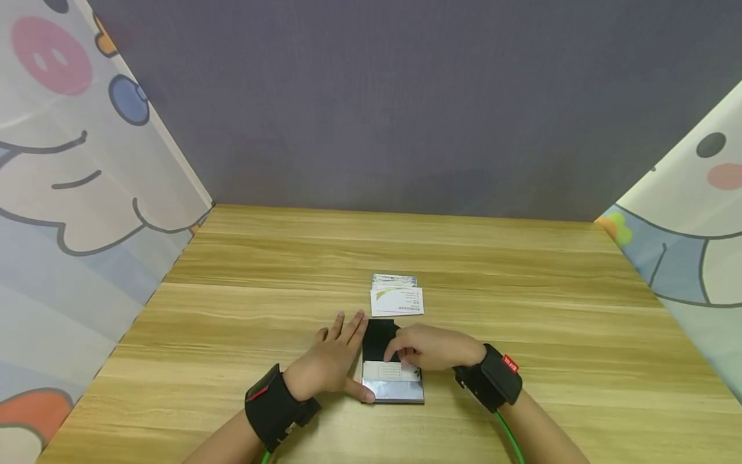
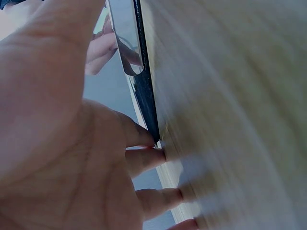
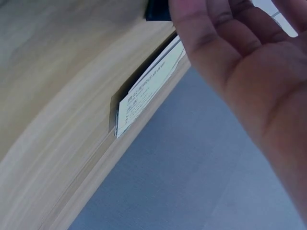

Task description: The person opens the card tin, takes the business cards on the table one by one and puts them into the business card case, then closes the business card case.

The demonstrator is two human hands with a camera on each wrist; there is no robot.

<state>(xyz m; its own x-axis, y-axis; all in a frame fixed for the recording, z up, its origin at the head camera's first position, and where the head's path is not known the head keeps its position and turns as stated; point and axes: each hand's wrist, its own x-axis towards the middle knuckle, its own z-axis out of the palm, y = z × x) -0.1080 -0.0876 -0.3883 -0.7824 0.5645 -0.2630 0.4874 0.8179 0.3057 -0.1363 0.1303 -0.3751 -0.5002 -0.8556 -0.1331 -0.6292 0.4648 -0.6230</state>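
A flat card case [image 1: 393,390] lies unfolded on the table, with a black far half and a shiny silver near half. White business cards [image 1: 391,371] sit in the silver half, their upper part showing. My left hand [image 1: 329,362] lies along the case's left side, fingers spread, thumb on the near left corner. In the left wrist view its fingertips [image 2: 148,157] touch the tabletop beside the black edge. My right hand [image 1: 433,347] reaches over the case from the right, fingers bent, index tip at the cards' far edge. Whether it pinches a card is hidden.
Just beyond the case lie loose business cards [image 1: 397,301], with more patterned cards [image 1: 394,281] partly under them. A grey panel [image 1: 406,116] rises behind the wooden table [image 1: 232,296]. Cartoon-printed walls [image 1: 104,277] flank both sides. Green cables [image 1: 510,438] trail from the wrist bands.
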